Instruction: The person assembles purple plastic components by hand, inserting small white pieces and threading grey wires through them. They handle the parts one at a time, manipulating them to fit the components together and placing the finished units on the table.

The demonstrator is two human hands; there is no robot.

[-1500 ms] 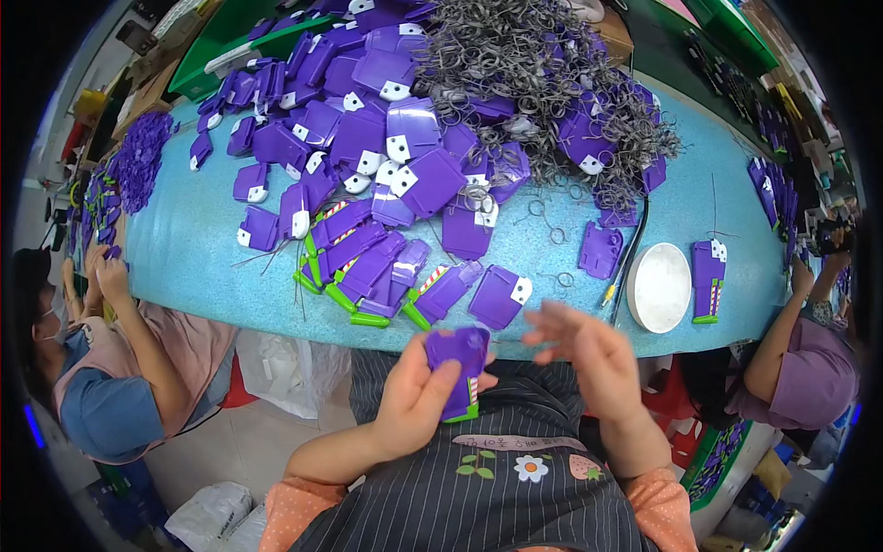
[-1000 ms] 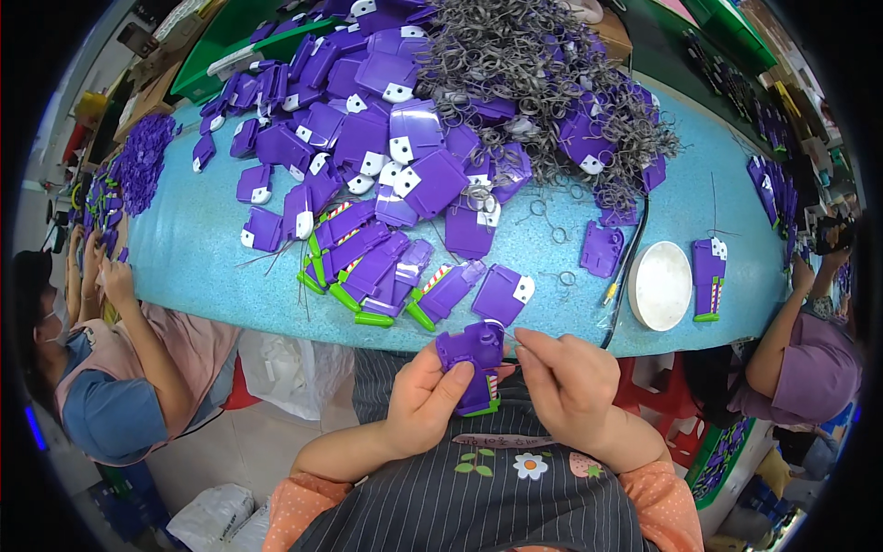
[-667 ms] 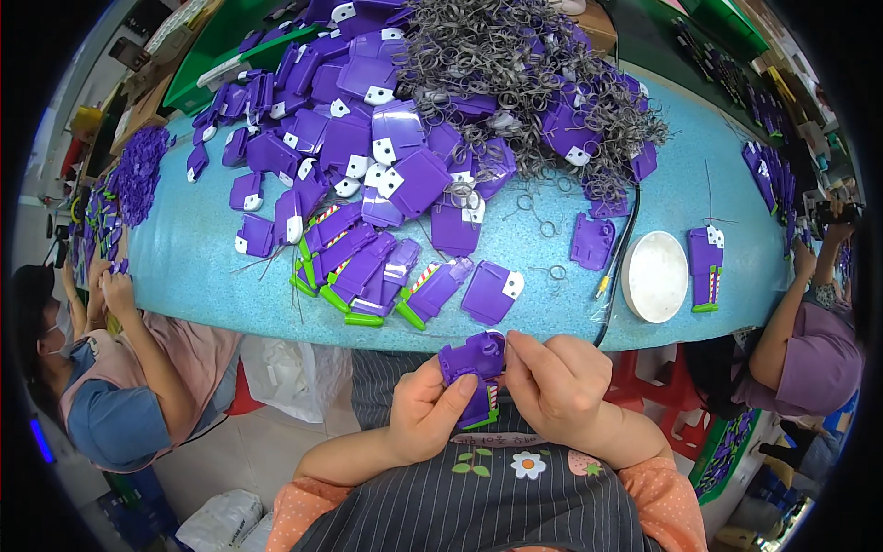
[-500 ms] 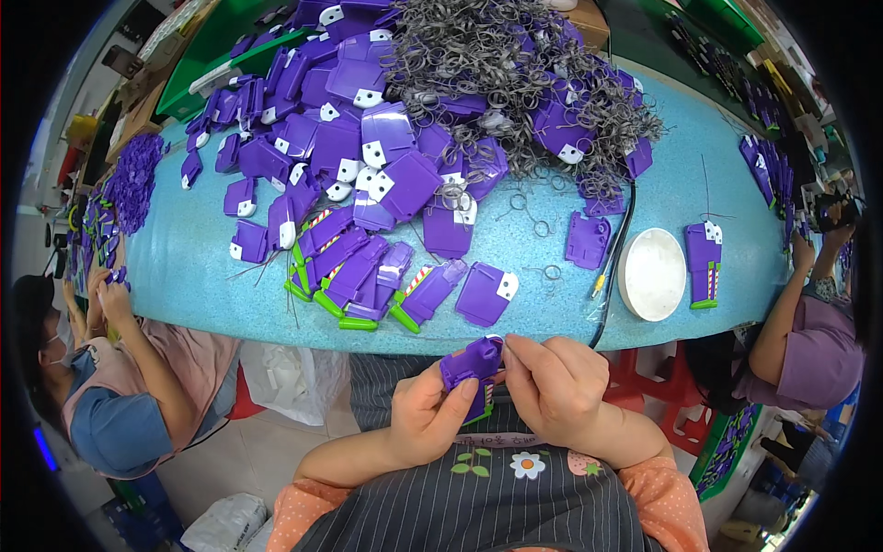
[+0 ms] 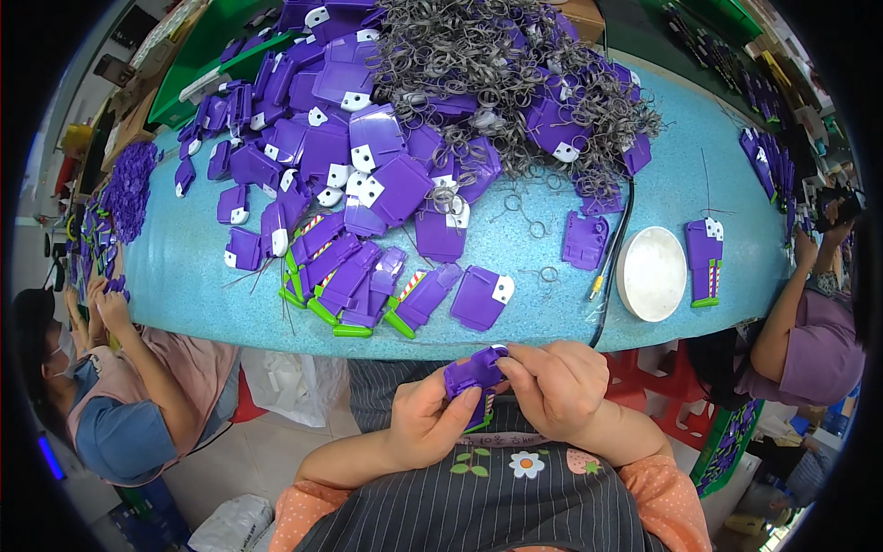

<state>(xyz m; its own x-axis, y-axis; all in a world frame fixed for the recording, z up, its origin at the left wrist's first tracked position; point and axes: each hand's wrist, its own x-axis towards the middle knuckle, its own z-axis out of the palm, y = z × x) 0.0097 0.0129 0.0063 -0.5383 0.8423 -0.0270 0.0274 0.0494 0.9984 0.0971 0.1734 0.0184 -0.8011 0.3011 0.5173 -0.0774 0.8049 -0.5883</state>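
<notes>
Fingers (image 5: pixel 447 419) of the left hand (image 5: pixel 417 425) grasp a purple piece (image 5: pixel 472 372), thumb on top; those of the right hand (image 5: pixel 563 385) are pinched together at its upper right corner, and whatever lies between them is too small to tell. That piece is held over the lap, just short of the near edge of the desk (image 5: pixel 184 294): hollow side up, ridged within, white showing at the top corner, green edging and red-and-white stripes below.

Clockwise from it, a translucent bag (image 5: pixel 296 379) with white contents sits at nine o'clock, below desk level; near four, a green crate (image 5: pixel 714 444) holds purple parts.

Just past the edge, a white-cornered purple plate (image 5: pixel 480 299) lies at twelve, green-tipped purple pieces (image 5: pixel 342 281) between ten and eleven. At two stands a round white bowl (image 5: pixel 652 274), a black cable (image 5: pixel 614 293) beside it. Blue desk surface shows at ten and beyond the bowl.

Farther, purple parts heap at eleven, grey wire springs (image 5: pixel 515 83) tangle at twelve; behind, towards eleven, a green bin (image 5: pixel 166 110) has purple parts at it.
</notes>
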